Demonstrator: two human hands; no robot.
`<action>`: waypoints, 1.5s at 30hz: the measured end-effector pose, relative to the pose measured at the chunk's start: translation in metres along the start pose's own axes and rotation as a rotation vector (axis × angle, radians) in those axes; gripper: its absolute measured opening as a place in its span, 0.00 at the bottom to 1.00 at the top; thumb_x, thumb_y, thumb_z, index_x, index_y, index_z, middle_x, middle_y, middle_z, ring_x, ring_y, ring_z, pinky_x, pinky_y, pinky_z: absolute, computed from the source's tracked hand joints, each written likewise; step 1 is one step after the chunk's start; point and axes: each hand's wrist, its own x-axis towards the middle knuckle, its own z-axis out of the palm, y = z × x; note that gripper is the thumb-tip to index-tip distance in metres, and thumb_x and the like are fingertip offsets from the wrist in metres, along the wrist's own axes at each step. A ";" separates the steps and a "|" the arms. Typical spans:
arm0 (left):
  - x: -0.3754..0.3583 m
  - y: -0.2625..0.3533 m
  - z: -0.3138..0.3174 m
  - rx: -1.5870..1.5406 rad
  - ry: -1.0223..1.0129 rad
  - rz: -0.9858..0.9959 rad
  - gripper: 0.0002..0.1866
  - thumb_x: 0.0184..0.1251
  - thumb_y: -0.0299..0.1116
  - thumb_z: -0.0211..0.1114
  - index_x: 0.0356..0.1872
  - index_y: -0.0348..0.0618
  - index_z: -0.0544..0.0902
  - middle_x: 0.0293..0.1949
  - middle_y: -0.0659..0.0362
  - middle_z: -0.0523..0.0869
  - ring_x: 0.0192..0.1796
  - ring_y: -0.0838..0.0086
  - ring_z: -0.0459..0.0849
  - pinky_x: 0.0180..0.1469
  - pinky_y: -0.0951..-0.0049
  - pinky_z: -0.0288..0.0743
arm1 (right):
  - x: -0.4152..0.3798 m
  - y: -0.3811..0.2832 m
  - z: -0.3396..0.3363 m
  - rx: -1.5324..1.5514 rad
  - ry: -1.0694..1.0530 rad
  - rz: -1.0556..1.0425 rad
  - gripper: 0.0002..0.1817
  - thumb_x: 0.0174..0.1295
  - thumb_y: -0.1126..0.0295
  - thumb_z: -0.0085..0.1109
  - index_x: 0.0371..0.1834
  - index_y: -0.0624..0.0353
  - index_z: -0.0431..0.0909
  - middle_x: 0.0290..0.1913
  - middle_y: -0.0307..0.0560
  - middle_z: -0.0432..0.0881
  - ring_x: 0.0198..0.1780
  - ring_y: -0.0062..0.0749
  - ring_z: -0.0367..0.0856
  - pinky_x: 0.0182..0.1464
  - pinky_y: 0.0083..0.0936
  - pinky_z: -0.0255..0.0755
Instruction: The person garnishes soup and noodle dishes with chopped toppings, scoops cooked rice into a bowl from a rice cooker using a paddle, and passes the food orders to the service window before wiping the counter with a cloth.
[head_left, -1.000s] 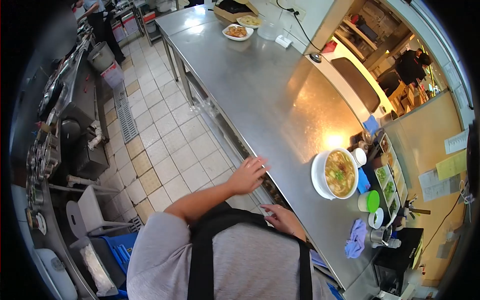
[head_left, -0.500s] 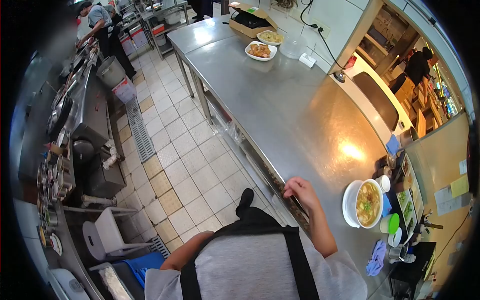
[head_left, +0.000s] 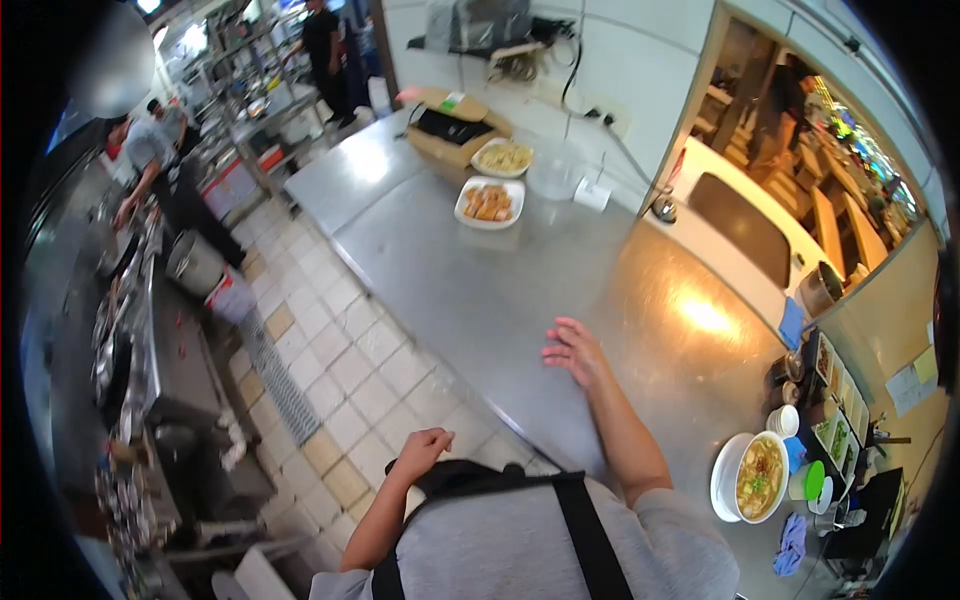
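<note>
The right hand (head_left: 573, 354) is spread, empty, the left hand (head_left: 422, 455) curled, contents unclear; hasty reaching could upset the square white dish (head_left: 488, 223).

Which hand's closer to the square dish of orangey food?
Right. The right hand is over the metal table, short of the dish; the left hand is farther back, off the table's edge.

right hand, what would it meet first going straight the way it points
The right hand would probably meet the white dish of browned food, though the hand's height over the table is unclear.
</note>
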 end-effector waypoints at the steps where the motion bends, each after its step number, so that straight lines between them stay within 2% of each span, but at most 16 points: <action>1: 0.022 0.016 -0.016 -0.078 0.080 0.029 0.14 0.67 0.39 0.57 0.28 0.39 0.81 0.19 0.62 0.77 0.21 0.79 0.73 0.26 0.75 0.67 | 0.024 -0.001 0.006 0.028 0.013 -0.023 0.22 0.64 0.64 0.56 0.60 0.53 0.63 0.45 0.46 0.75 0.35 0.38 0.83 0.35 0.36 0.81; 3: 0.075 0.040 -0.046 -0.242 0.213 0.105 0.12 0.67 0.36 0.57 0.30 0.38 0.81 0.18 0.63 0.76 0.23 0.81 0.72 0.27 0.78 0.67 | 0.063 -0.008 0.019 0.058 0.036 -0.025 0.26 0.64 0.62 0.57 0.63 0.51 0.60 0.46 0.47 0.74 0.34 0.39 0.83 0.34 0.36 0.81; 5: 0.143 0.050 -0.074 -0.411 0.286 0.235 0.09 0.67 0.33 0.58 0.31 0.39 0.81 0.21 0.65 0.76 0.24 0.83 0.72 0.27 0.80 0.65 | 0.100 -0.016 0.036 -0.020 0.093 -0.079 0.25 0.66 0.60 0.54 0.63 0.50 0.60 0.45 0.48 0.75 0.34 0.40 0.84 0.34 0.39 0.82; 7: 0.213 0.048 -0.103 -0.529 0.331 0.369 0.09 0.69 0.33 0.56 0.35 0.40 0.80 0.25 0.65 0.77 0.25 0.83 0.72 0.27 0.81 0.67 | 0.145 -0.021 0.048 -0.056 0.149 -0.070 0.31 0.66 0.55 0.54 0.68 0.48 0.55 0.46 0.49 0.73 0.35 0.41 0.84 0.33 0.40 0.82; 10: 0.322 0.053 -0.140 -0.703 0.362 0.377 0.10 0.71 0.36 0.55 0.39 0.41 0.80 0.28 0.64 0.78 0.26 0.83 0.73 0.27 0.81 0.68 | 0.197 -0.036 0.075 -0.127 0.258 0.030 0.35 0.65 0.47 0.50 0.71 0.45 0.50 0.44 0.52 0.74 0.26 0.40 0.82 0.24 0.34 0.79; 13: 0.432 0.051 -0.161 -0.787 0.336 0.225 0.11 0.72 0.38 0.54 0.46 0.43 0.78 0.29 0.63 0.78 0.26 0.81 0.75 0.28 0.80 0.71 | 0.242 -0.040 0.082 -0.284 0.251 0.126 0.34 0.67 0.46 0.44 0.72 0.42 0.47 0.36 0.52 0.76 0.20 0.38 0.80 0.18 0.32 0.77; 15: 0.484 0.068 -0.166 -0.769 0.256 0.205 0.13 0.72 0.40 0.54 0.49 0.44 0.76 0.31 0.62 0.78 0.26 0.80 0.76 0.28 0.78 0.74 | 0.253 -0.040 0.086 -0.398 0.255 0.112 0.31 0.68 0.48 0.42 0.72 0.41 0.48 0.34 0.50 0.76 0.20 0.36 0.80 0.17 0.31 0.77; 17: 0.549 0.071 -0.172 -0.758 0.199 0.189 0.16 0.71 0.42 0.54 0.52 0.44 0.74 0.31 0.62 0.78 0.27 0.78 0.77 0.29 0.76 0.76 | 0.257 -0.040 0.079 -0.399 0.193 0.105 0.30 0.69 0.50 0.40 0.72 0.41 0.48 0.34 0.48 0.76 0.21 0.33 0.81 0.19 0.29 0.79; 19: 0.627 0.068 -0.163 -0.765 0.168 0.171 0.19 0.71 0.45 0.54 0.54 0.44 0.72 0.31 0.60 0.78 0.27 0.76 0.78 0.30 0.73 0.77 | 0.252 -0.043 0.080 -0.288 0.235 0.129 0.31 0.68 0.49 0.41 0.72 0.41 0.48 0.34 0.47 0.76 0.21 0.32 0.80 0.19 0.28 0.78; 22: 0.649 0.112 -0.145 -0.924 0.261 0.196 0.21 0.71 0.46 0.53 0.56 0.43 0.70 0.31 0.58 0.78 0.29 0.73 0.79 0.30 0.71 0.77 | 0.236 -0.056 0.093 -0.191 0.318 0.134 0.32 0.67 0.48 0.42 0.72 0.41 0.49 0.34 0.45 0.75 0.20 0.31 0.79 0.19 0.27 0.78; 28: 0.671 0.125 -0.143 -0.656 0.165 0.191 0.19 0.71 0.41 0.48 0.57 0.42 0.68 0.32 0.53 0.78 0.27 0.67 0.82 0.29 0.70 0.77 | 0.241 -0.065 0.101 -0.278 0.271 0.116 0.28 0.67 0.51 0.42 0.68 0.45 0.54 0.35 0.45 0.76 0.20 0.30 0.79 0.19 0.27 0.78; 33: 0.668 0.130 -0.149 -0.698 0.050 0.059 0.18 0.68 0.38 0.48 0.55 0.40 0.68 0.29 0.52 0.80 0.25 0.66 0.82 0.27 0.71 0.79 | 0.253 -0.052 0.088 -0.340 0.347 0.048 0.22 0.67 0.54 0.43 0.60 0.51 0.63 0.32 0.48 0.78 0.20 0.32 0.80 0.19 0.31 0.77; 38: 0.627 0.138 -0.151 -0.700 -0.078 -0.002 0.18 0.67 0.38 0.47 0.53 0.37 0.68 0.32 0.48 0.83 0.27 0.64 0.84 0.28 0.70 0.81 | 0.189 -0.042 0.064 -0.323 0.420 0.023 0.18 0.67 0.57 0.45 0.55 0.53 0.69 0.28 0.47 0.79 0.19 0.30 0.80 0.18 0.26 0.77; 42: 0.588 0.127 -0.149 -0.756 -0.175 0.009 0.18 0.68 0.38 0.46 0.50 0.32 0.69 0.32 0.46 0.83 0.29 0.64 0.85 0.31 0.70 0.82 | 0.097 -0.024 0.046 -0.254 0.495 -0.030 0.19 0.64 0.63 0.45 0.59 0.52 0.68 0.28 0.45 0.81 0.20 0.29 0.81 0.19 0.25 0.78; 45: 0.539 0.119 -0.144 -0.737 -0.148 0.068 0.19 0.68 0.38 0.46 0.48 0.30 0.70 0.32 0.46 0.83 0.28 0.63 0.85 0.29 0.70 0.82 | 0.023 -0.006 0.033 -0.134 0.619 -0.061 0.19 0.63 0.69 0.44 0.58 0.55 0.69 0.28 0.48 0.82 0.21 0.29 0.82 0.21 0.25 0.80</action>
